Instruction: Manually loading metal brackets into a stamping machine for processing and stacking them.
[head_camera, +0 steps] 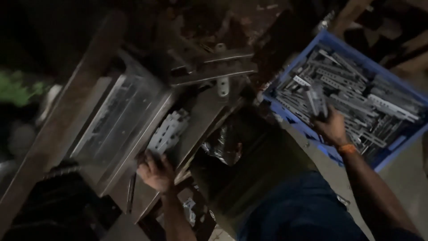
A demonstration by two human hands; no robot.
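Observation:
My left hand [155, 172] rests at the near end of a stack of perforated metal strips [168, 130] lying on a metal machine bed [133, 134], and grips that end. My right hand [331, 127], with an orange band on the wrist, reaches into a blue plastic crate [327, 151] full of several similar grey metal strips [356, 93]. Its fingers are closed around a few strips [317, 101] held upright above the pile.
A long steel beam [62, 120] runs diagonally at the left. Angled metal parts and a small perforated piece [222, 85] lie at the machine's top. A crumpled shiny wrapper [221, 147] sits between the machine and my body. The scene is dim.

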